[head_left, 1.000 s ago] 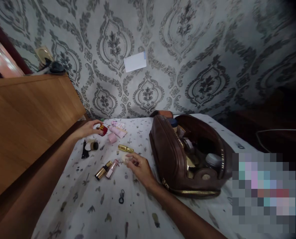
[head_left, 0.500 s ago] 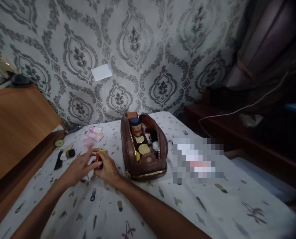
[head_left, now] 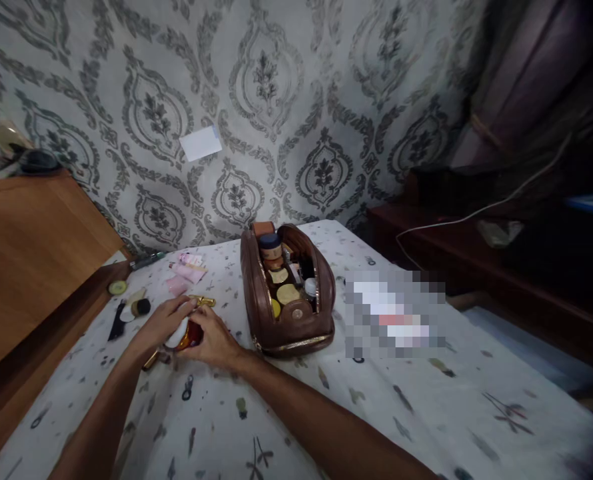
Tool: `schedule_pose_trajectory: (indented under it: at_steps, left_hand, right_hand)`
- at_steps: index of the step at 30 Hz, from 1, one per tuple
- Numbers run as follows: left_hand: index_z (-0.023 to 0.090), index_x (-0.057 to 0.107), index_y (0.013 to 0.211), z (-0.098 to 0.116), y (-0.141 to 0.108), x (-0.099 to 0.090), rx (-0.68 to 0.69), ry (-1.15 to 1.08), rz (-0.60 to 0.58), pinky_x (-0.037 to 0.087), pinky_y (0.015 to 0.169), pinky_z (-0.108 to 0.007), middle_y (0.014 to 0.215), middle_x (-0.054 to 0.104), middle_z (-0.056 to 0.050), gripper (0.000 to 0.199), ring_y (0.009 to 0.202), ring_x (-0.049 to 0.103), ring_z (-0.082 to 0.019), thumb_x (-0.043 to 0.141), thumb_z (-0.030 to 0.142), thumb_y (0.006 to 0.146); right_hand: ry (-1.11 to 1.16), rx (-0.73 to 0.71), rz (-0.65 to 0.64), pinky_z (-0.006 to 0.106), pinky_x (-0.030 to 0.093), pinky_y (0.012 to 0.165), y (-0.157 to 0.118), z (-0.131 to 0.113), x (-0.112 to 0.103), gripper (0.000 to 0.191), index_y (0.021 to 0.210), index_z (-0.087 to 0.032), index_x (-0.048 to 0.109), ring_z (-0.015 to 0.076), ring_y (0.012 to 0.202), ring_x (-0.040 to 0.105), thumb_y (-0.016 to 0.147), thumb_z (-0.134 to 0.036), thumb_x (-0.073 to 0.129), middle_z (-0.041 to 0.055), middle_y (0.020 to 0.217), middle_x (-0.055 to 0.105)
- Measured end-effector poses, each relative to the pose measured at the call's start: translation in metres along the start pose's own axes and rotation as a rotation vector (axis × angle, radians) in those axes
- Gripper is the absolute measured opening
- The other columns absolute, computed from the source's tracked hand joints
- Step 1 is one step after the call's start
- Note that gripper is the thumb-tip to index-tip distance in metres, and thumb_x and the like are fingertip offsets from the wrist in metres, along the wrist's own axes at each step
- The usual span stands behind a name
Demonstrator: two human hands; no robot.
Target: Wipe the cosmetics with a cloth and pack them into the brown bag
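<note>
An amber jar with a white lid (head_left: 190, 335) lies tilted between my hands, low over the bed sheet. My right hand (head_left: 215, 341) is wrapped round its amber body. My left hand (head_left: 164, 322) curls over the white-lid end, its fingertips partly hidden. Just behind my fingers is a gold tube (head_left: 205, 301). Another small gold-and-dark tube (head_left: 150, 361) shows beside my left wrist. To the right stands a brown leather toiletry bag (head_left: 289, 337), unzipped, holding several jars and bottles, among them a dark-blue-lidded jar (head_left: 270, 247).
Pink tubes (head_left: 191, 272) lie beyond my hands. At left are a black item (head_left: 117, 323), a black-capped bottle (head_left: 140, 307) and a round green-yellow tin (head_left: 117, 287). A wooden headboard (head_left: 41, 240) borders the bed; a blurred-out item (head_left: 396, 313) lies right of the bag.
The amber jar has turned in my hands, and its white lid now shows on the left. The small tube beside my left wrist has come into sight. The view has shifted slightly.
</note>
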State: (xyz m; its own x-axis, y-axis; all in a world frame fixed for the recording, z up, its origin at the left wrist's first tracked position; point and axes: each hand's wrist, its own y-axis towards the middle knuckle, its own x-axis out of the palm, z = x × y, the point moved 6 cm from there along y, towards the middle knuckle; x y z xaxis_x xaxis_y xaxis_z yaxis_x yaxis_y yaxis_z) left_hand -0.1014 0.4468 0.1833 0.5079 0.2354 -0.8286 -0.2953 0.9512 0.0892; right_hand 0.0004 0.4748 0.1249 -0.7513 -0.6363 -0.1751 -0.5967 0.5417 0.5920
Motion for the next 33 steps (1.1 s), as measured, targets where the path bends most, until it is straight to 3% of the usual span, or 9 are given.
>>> schedule_pose_trajectory:
  at_steps: [4,8,12,17,20,24,30,33]
  left_hand:
    - [0.015,0.073,0.091,-0.017,-0.009,0.014,-0.099,-0.403,-0.102,0.057,0.076,-0.036,0.085,0.077,-0.01,0.057,0.084,0.072,-0.029,0.056,0.068,0.079]
    - [0.016,0.074,0.088,-0.023,-0.022,0.021,-0.22,-0.852,-0.092,0.058,0.069,-0.034,0.079,0.077,-0.008,0.054,0.082,0.072,-0.029,0.083,0.059,0.058]
    - [0.017,0.073,0.08,-0.023,-0.027,0.018,-0.225,-0.937,-0.033,0.058,0.07,-0.035,0.081,0.077,-0.008,0.05,0.087,0.072,-0.032,0.085,0.059,0.055]
    - [0.021,0.065,0.066,-0.033,-0.024,0.02,-0.275,-0.942,0.064,0.056,0.064,-0.032,0.07,0.075,-0.006,0.044,0.084,0.072,-0.031,0.085,0.059,0.054]
    - [0.019,0.064,0.067,-0.045,-0.023,0.024,-0.39,-0.969,0.107,0.055,0.058,-0.029,0.063,0.071,-0.003,0.051,0.073,0.072,-0.027,0.087,0.06,0.048]
    - [0.017,0.063,0.073,-0.056,-0.028,0.026,-0.555,-1.05,0.152,0.053,0.051,-0.025,0.058,0.067,0.0,0.048,0.056,0.069,-0.02,0.084,0.057,0.059]
    - [0.017,0.057,0.063,-0.042,-0.038,0.024,-0.711,-1.134,0.117,0.048,0.041,-0.024,0.047,0.057,0.001,0.043,0.038,0.056,-0.014,0.063,0.053,0.086]
    - [0.017,0.056,0.058,-0.036,-0.039,0.024,-0.753,-1.178,0.099,0.046,0.038,-0.024,0.044,0.054,0.001,0.049,0.034,0.052,-0.014,0.057,0.054,0.09]
  right_hand:
    - [0.016,-0.041,-0.016,0.033,0.05,0.097,0.001,-0.005,-0.002,0.068,0.114,-0.018,0.069,0.0229,0.108,0.062,0.05,-0.019,0.093,0.0073,0.115,0.065]
    - [0.034,-0.082,-0.05,0.034,0.046,0.103,0.0,-0.013,-0.002,0.065,0.117,-0.019,0.069,0.0246,0.119,0.061,0.057,-0.026,0.091,0.0095,0.124,0.067]
    - [0.023,-0.072,-0.037,0.033,0.045,0.104,-0.003,-0.015,-0.002,0.07,0.123,-0.021,0.066,0.0236,0.124,0.06,0.058,-0.028,0.091,0.01,0.132,0.065]
    - [-0.107,-0.004,-0.064,0.034,0.049,0.1,-0.006,-0.016,0.0,0.077,0.13,-0.025,0.06,0.0234,0.116,0.064,0.06,-0.029,0.091,0.0066,0.129,0.067]
    - [-0.177,-0.039,-0.112,0.031,0.049,0.099,-0.008,-0.021,0.002,0.072,0.133,-0.025,0.057,0.0219,0.114,0.064,0.068,-0.031,0.087,0.0061,0.125,0.067]
    - [-0.258,-0.127,-0.196,0.028,0.048,0.1,-0.013,-0.025,0.008,0.063,0.136,-0.025,0.054,0.0201,0.119,0.061,0.079,-0.037,0.078,0.0065,0.128,0.064]
    - [-0.337,-0.218,-0.247,0.028,0.048,0.101,-0.019,-0.03,0.013,0.057,0.14,-0.021,0.049,0.0195,0.123,0.059,0.09,-0.043,0.065,0.009,0.132,0.062]
    - [-0.312,-0.223,-0.242,0.027,0.047,0.103,-0.02,-0.037,0.012,0.056,0.14,-0.023,0.048,0.018,0.125,0.058,0.091,-0.043,0.064,0.008,0.134,0.061]
